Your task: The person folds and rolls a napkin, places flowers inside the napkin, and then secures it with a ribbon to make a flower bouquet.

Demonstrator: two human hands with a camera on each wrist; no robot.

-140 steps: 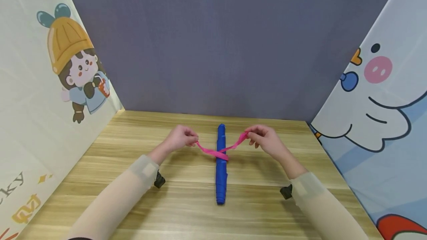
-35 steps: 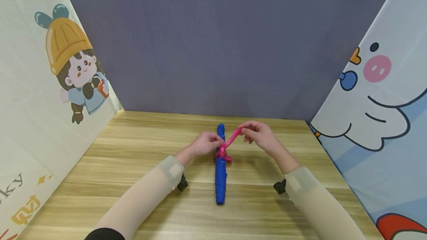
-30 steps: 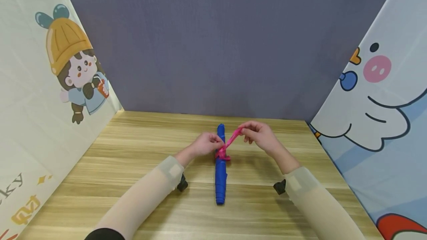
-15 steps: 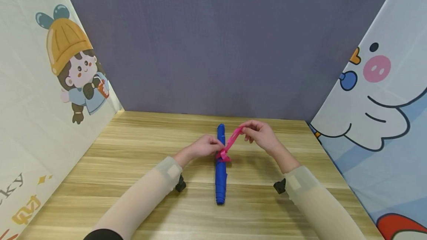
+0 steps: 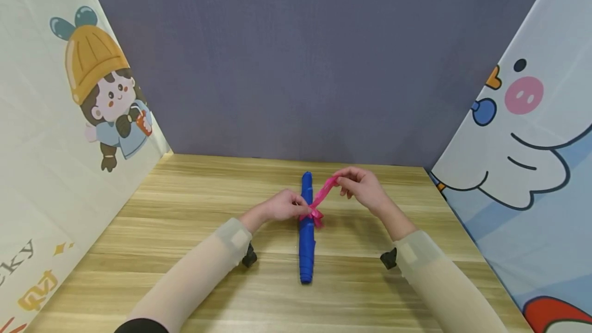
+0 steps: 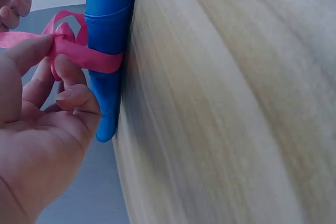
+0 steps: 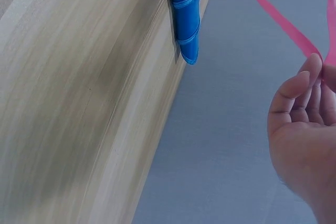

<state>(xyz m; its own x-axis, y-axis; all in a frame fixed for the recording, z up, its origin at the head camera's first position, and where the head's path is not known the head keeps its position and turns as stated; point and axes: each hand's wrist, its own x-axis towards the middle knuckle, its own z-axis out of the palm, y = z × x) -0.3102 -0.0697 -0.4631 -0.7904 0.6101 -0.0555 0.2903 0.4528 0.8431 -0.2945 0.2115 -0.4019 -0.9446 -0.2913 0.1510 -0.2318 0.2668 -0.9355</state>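
A long, slim blue roll (image 5: 306,256), wound in layers, lies on the wooden table pointing away from me. Around its middle runs a pink ribbon (image 5: 324,192), crossed and bunched on top. My left hand (image 5: 282,205) is over the roll; in the left wrist view, its thumb and fingers pinch the bunched ribbon (image 6: 89,57) at the crossing, beside a small loop. Up and to the right, my right hand (image 5: 362,187) pinches the other length, which stretches taut from the crossing. The right wrist view has this right hand (image 7: 304,145) clear above the tabletop.
The wooden table (image 5: 194,276) meets a grey back panel (image 5: 296,66). Printed cloth walls stand to the left (image 5: 32,117) and right (image 5: 555,179), with cartoon figures on them.
Earlier both hands held the ribbon ends wide apart. Since then my left hand has moved right to the crossing, where the ribbon has bunched, lately dipping slightly. My right hand has barely shifted.
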